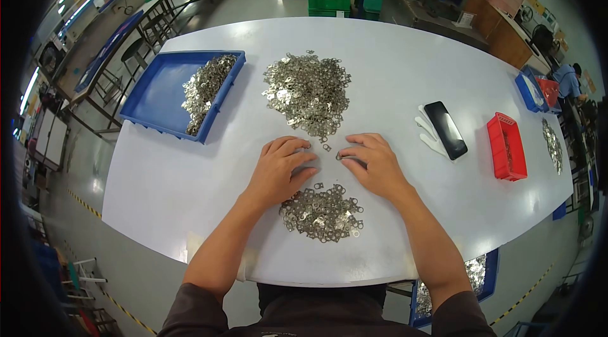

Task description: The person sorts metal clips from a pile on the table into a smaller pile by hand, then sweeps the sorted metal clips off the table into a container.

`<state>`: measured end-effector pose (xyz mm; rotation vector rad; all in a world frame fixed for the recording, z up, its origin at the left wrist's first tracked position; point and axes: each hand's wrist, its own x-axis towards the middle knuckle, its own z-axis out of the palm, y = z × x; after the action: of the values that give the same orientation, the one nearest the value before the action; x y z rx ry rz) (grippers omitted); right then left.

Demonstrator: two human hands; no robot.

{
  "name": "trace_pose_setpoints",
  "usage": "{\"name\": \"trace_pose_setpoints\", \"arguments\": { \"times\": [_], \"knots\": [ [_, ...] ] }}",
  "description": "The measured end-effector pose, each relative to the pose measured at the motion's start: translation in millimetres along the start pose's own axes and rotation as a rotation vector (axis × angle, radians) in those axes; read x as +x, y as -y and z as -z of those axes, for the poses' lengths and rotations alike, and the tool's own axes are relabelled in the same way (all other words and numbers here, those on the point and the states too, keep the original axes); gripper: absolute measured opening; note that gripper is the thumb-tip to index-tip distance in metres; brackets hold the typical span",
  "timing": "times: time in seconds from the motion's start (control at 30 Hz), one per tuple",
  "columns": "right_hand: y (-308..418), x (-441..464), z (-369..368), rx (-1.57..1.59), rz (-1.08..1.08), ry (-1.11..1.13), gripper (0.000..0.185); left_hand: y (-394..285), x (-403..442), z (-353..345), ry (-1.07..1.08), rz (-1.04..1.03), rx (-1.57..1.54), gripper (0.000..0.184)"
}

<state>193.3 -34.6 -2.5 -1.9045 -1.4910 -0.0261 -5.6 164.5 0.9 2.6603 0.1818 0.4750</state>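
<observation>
Two heaps of small flat metal ring-shaped pieces lie on the white table, a larger far heap point(307, 93) and a smaller near heap point(322, 212). My left hand point(275, 172) rests between them on the left, fingers curved and thumb apart, with no piece clearly held. Opposite it, my right hand point(377, 165) pinches a small metal ring piece point(339, 156) between thumb and fingertips. A couple of loose ring pieces point(326, 147) lie just below the far heap, between my hands.
A blue tray point(161, 87) with more metal pieces stands at the left. To the right lie a white glove point(430, 137), a phone point(446, 129) and a red bin point(506, 147). Another metal heap point(552, 146) sits near the right edge. A person point(568, 80) is far right.
</observation>
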Motion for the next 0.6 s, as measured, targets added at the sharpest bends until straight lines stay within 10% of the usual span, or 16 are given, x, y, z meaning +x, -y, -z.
{"name": "trace_pose_setpoints", "arguments": {
  "times": [0.6],
  "knots": [
    [-12, 1, 16, 0.156, -0.238, 0.098, 0.027, -18, 5, -2, -0.125, 0.048, -0.032, 0.013]
  ]
}}
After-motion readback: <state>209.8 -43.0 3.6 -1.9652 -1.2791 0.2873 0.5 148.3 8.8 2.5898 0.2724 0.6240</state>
